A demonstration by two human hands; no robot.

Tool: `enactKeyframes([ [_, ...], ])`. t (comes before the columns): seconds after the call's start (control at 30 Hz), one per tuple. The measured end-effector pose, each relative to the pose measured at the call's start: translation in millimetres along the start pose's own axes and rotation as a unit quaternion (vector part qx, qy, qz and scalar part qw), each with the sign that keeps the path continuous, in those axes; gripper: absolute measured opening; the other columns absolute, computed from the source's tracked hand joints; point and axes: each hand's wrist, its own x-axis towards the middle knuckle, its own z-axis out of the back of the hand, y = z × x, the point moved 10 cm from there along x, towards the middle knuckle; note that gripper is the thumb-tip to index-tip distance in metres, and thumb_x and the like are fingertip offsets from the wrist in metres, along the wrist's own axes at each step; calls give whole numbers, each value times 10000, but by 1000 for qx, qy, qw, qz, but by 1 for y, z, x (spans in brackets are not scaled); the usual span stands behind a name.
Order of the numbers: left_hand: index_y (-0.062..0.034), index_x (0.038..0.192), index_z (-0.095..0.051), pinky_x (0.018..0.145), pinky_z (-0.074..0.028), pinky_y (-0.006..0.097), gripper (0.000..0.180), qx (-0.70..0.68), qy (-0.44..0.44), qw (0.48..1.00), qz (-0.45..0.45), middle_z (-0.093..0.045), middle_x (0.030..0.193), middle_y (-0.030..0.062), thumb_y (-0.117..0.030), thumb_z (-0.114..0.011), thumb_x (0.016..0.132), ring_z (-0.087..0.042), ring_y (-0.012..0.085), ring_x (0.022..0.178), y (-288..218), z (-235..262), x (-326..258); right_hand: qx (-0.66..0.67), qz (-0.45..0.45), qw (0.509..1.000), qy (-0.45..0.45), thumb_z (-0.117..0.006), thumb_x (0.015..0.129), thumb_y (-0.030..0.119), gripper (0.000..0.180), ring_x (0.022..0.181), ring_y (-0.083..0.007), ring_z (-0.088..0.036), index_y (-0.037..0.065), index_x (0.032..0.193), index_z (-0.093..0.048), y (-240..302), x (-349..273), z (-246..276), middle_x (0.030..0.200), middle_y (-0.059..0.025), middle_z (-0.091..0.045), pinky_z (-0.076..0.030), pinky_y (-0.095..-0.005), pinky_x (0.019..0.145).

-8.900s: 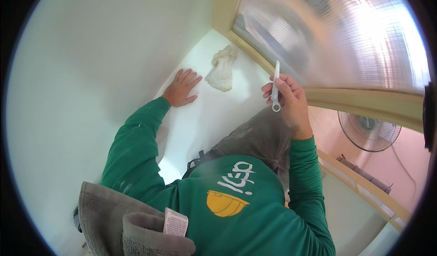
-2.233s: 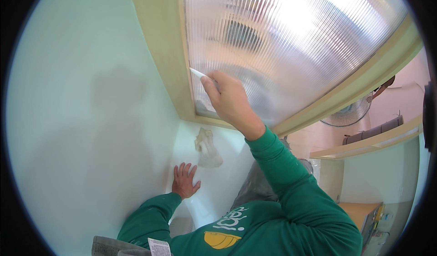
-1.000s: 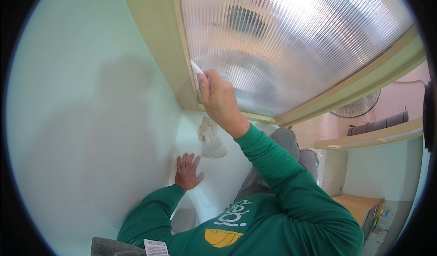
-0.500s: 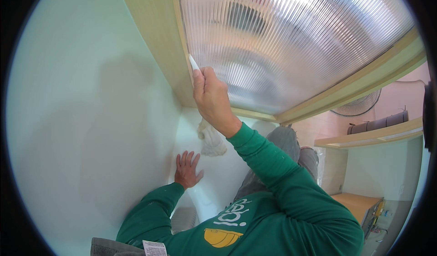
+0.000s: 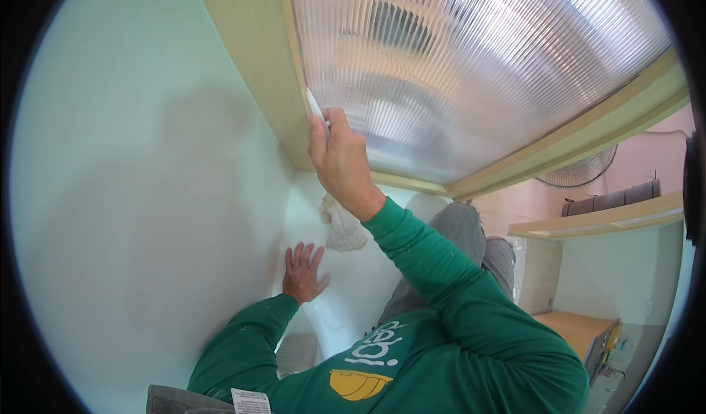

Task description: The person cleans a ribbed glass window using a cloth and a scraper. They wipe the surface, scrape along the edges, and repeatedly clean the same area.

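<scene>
While the right hand (image 5: pixel 340 156) reaches high up, it is closed around a thin white tool (image 5: pixel 315 105). Only the tip of the tool sticks out above the fingers. That tip touches the seam where the pale wooden frame (image 5: pixel 250 68) meets the ribbed see-through panel (image 5: pixel 471 68). I cannot tell what kind of tool it is, because most of it hides inside the fist.

Lower down, the left hand (image 5: pixel 303 273) lies flat with its fingers spread on the white surface (image 5: pixel 346 304). It holds nothing. It looks like it is propping the person up.

A crumpled white rag (image 5: pixel 343 229) lies on the same white surface, just below the right wrist and near the left hand. No hand touches it.

The person wears a green long-sleeved shirt (image 5: pixel 441 326) and grey trousers (image 5: pixel 456 230). A fan (image 5: pixel 581 171) stands far off to the right, behind the panel's frame.

I think the work along the seam is somewhere in the middle. The tip sits partway up the left edge of the panel. More of that edge runs on above the tip, and some lies below it. The seam looks much the same on both sides of the tip, so I cannot tell which part is finished.
</scene>
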Motion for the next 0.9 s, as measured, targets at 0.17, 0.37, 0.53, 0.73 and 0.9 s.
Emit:
enactKeyframes([
  [0.17, -73, 1541, -439, 1229, -135, 656, 777, -8, 4, 1000, 2, -369, 1545, 205, -470, -659, 910, -254, 442, 1483, 1, 0, 1, 7, -14, 1000, 9, -586, 1059, 226, 211, 591, -483, -614, 19, 1075, -545, -5, -1, -2, 604, -234, -575, -452, -551, 544],
  [0.37, -106, 1546, -439, 1235, -143, 658, 791, 0, -2, 1000, 8, -379, 1554, 180, -478, -691, 896, -253, 429, 1501, 2, -1, -1, 53, -8, 999, -6, -572, 1066, 217, 204, 620, -484, -619, 17, 1096, -548, 1, 2, -5, 661, -254, -590, -457, -536, 557],
  [0.53, -107, 1548, -436, 1234, -146, 657, 782, -4, 5, 1000, 8, -371, 1556, 182, -478, -682, 905, -261, 428, 1494, 1, 2, 1, 75, -41, 996, 16, -528, 1092, 231, 227, 557, -329, -613, 5, 1073, -551, -10, -2, -11, 652, -171, -614, -467, -438, 537],
  [0.73, -109, 1550, -437, 1231, -154, 659, 786, -4, 14, 1000, 12, -366, 1556, 183, -479, -683, 902, -254, 436, 1491, 1, 0, 0, 152, -54, 987, 8, -486, 1112, 267, 287, 505, -144, -564, 2, 1038, -566, 0, -2, -15, 617, -68, -624, -466, -329, 523],
  [0.9, -111, 1557, -432, 1230, -156, 658, 794, 5, 1, 1000, 6, -366, 1557, 180, -485, -680, 902, -256, 432, 1490, 1, 0, 0, 159, -97, 982, 17, -501, 1106, 267, 269, 514, -133, -580, 14, 1041, -570, 0, -3, -17, 609, -62, -629, -470, -324, 528],
])
